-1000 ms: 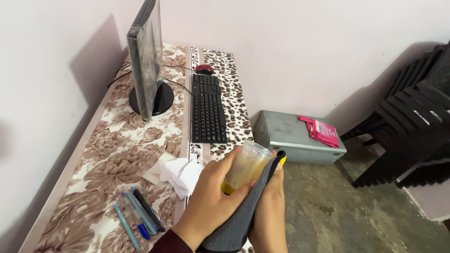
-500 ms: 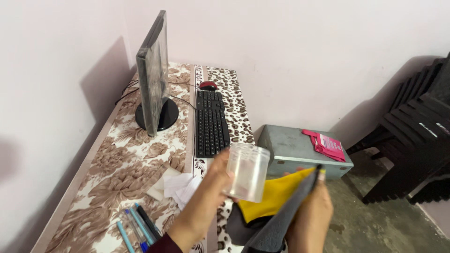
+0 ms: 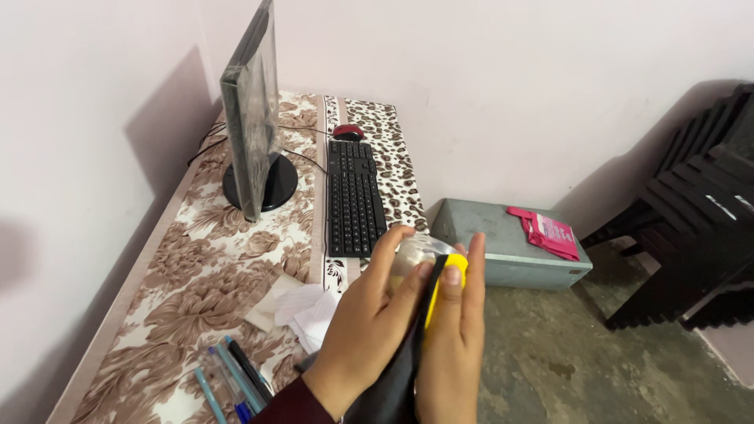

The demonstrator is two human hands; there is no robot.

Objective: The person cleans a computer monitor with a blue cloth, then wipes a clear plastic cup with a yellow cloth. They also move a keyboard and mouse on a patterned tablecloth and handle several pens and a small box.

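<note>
My left hand (image 3: 369, 330) is wrapped around a clear plastic jar (image 3: 415, 253), of which only the top rim shows above my fingers. My right hand (image 3: 454, 338) presses a cloth (image 3: 434, 297), yellow on one side and dark grey on the other, flat against the jar's side. The cloth's grey part hangs down between my two hands toward the bottom edge of the view. Both hands are held in front of the near right corner of the table.
A table with a brown floral and leopard-print cover (image 3: 204, 259) carries a monitor (image 3: 250, 110), black keyboard (image 3: 355, 198), red mouse (image 3: 348, 132), crumpled white tissue (image 3: 302, 305) and several pens (image 3: 232, 369). A grey metal box (image 3: 503, 243) with a pink bag (image 3: 548, 232) lies on the floor; stacked dark chairs (image 3: 691, 220) stand right.
The jar stood clear of the cloth half a second ago, with the yellow side spread open. Now my right hand has brought the cloth back against the jar and both hands close around it.
</note>
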